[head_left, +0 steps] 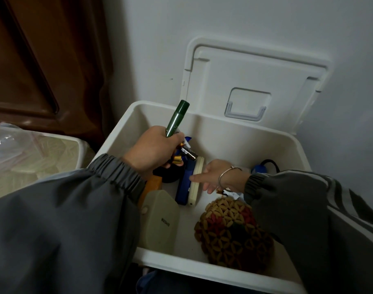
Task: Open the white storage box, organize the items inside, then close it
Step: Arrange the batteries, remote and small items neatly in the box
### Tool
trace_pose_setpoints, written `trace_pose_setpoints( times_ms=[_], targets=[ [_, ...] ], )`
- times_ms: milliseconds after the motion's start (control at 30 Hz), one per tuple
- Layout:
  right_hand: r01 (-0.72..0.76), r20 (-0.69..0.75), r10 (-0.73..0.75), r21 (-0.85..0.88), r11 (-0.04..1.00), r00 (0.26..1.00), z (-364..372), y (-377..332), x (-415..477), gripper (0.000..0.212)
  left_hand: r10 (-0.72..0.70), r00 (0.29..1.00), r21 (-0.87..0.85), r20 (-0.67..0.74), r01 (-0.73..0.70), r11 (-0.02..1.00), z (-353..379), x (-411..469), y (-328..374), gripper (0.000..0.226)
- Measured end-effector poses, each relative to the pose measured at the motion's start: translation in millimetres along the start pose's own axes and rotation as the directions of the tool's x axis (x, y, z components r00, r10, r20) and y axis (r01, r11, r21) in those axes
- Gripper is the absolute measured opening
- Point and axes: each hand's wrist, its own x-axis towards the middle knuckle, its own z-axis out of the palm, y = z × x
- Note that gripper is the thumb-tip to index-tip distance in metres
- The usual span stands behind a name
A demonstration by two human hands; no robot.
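Head view: organizing step, white storage box point(234, 136) unlidded.
Left hand point(153, 150): grips green tube point(177, 118), batteries point(187, 153).
Right hand point(216, 176): fingers extended, empty.
Next: likely stow held items.

I read the storage box point(223, 132) and its lid point(255, 77) as smooth matt white plastic, and the lid handle point(245, 112) as clear plastic. The green tube point(177, 118) is glossy with a metallic sheen (metal or lacquer, can't tell). The batteries point(188, 153) have shiny jackets. The beige case point(162, 219) is matt plastic. The beaded pouch point(230, 230) is rough and woven from beads. The bracelet point(225, 174) is polished metal. The sleeves point(75, 209) are matt grey cloth.
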Motion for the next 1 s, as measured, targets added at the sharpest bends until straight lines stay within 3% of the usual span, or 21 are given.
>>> trace_pose_setpoints(
  times_ms=[233, 300, 500, 600, 667, 767, 867, 933, 1000],
  targets=[
    [-0.144, 0.042, 0.140, 0.133, 0.981, 0.989, 2, 0, 5, 0.034, 0.010, 1.000, -0.012, 0.001, -0.010, 1.000, -1, 1, -1, 0.025],
    [-0.148, -0.021, 0.153, 0.143, 0.979, 0.988, 6, 0, 4, 0.030, 0.009, 1.000, -0.019, 0.002, -0.009, 1.000, 0, 1, -1, 0.026],
    [-0.072, -0.263, 0.016, -0.204, 0.976, 0.965, 4, -2, -3, 0.043, 0.002, 1.000, -0.029, -0.002, -0.002, 1.000, 0, 1, -1, 0.026],
    [-0.038, -0.333, -0.145, -0.485, 0.874, 0.932, 13, -6, -3, 0.040, 0.009, 1.000, -0.026, -0.005, -0.009, 1.000, 0, 1, 0, 0.026],
    [-0.005, -0.311, -0.189, -0.531, 0.847, 0.931, 20, -9, 1, 0.038, 0.014, 1.000, -0.021, -0.011, -0.014, 1.000, 0, 1, 0, 0.027],
    [0.010, -0.233, -0.124, -0.436, 0.900, 0.965, 18, -10, 4, 0.037, 0.011, 1.000, -0.021, -0.021, -0.011, 1.000, 0, 2, -1, 0.027],
    [-0.033, -0.118, 0.015, -0.156, 0.987, 0.993, 7, -8, 3, 0.039, 0.011, 1.000, -0.025, -0.018, -0.012, 1.000, 0, 3, -2, 0.028],
    [-0.078, -0.065, 0.077, -0.013, 0.997, 0.995, 3, -6, 1, 0.041, 0.018, 1.000, -0.010, -0.021, -0.018, 1.000, 0, 3, -2, 0.028],
    [-0.110, -0.031, 0.111, 0.021, 0.994, 0.993, 3, -4, 0, 0.043, 0.018, 1.000, 0.002, -0.017, -0.018, 1.000, 0, 3, -2, 0.028]
  ],
)
